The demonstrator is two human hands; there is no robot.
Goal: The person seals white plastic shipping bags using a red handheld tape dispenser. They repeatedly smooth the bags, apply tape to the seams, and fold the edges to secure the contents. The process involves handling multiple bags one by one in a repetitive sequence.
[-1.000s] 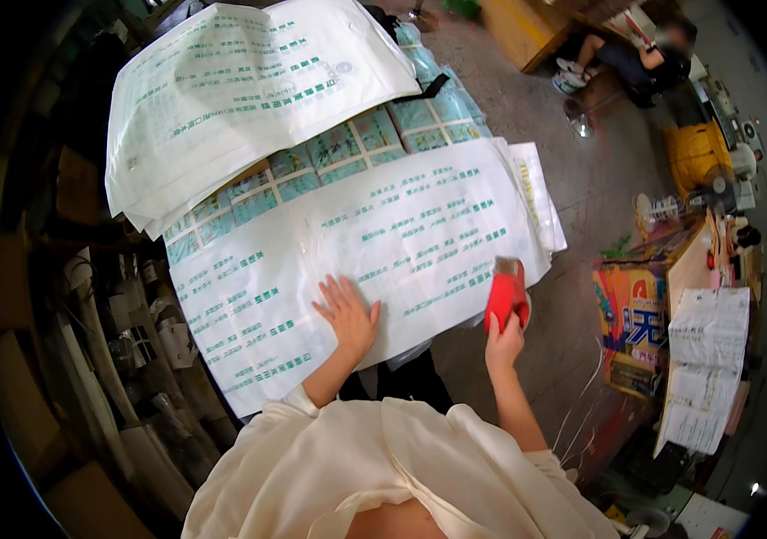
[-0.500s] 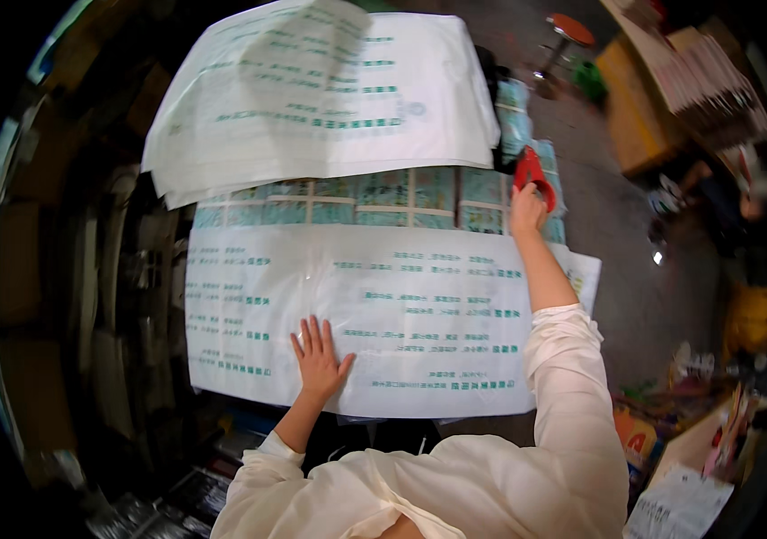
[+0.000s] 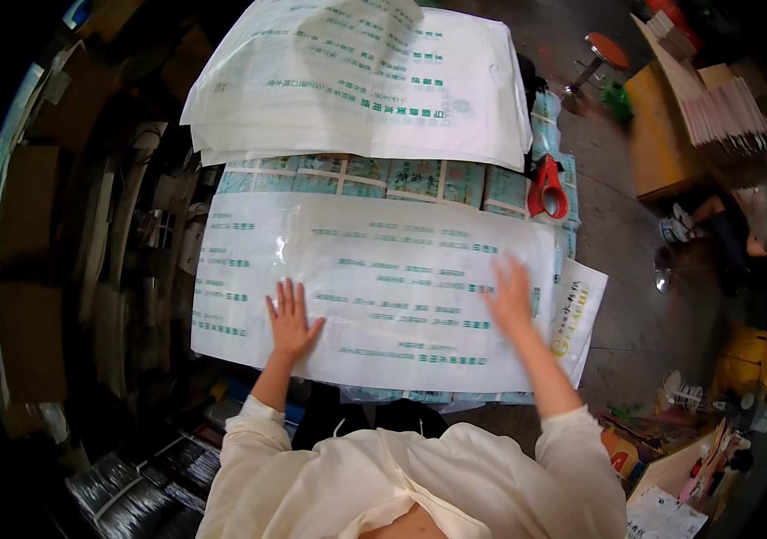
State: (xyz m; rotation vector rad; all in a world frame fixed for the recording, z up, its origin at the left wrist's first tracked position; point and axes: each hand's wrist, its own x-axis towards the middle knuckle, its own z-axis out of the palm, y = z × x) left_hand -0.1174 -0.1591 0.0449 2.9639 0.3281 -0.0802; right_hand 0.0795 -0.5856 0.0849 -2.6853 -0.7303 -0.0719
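Left hand (image 3: 292, 320) and right hand (image 3: 509, 295) lie flat, fingers spread, gripping nothing, pressing the large white green-printed plastic bag (image 3: 374, 287) at centre. Red-handled scissors (image 3: 546, 189) rest at two o'clock, well apart.

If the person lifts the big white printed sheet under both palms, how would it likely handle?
The big white printed plastic sheet would probably be floppy: it looks thin and glossy, and lies flat over the green-printed bundles. It is likely light for its size and may sag between the left hand and right hand. Its shiny surface suggests it could slide.
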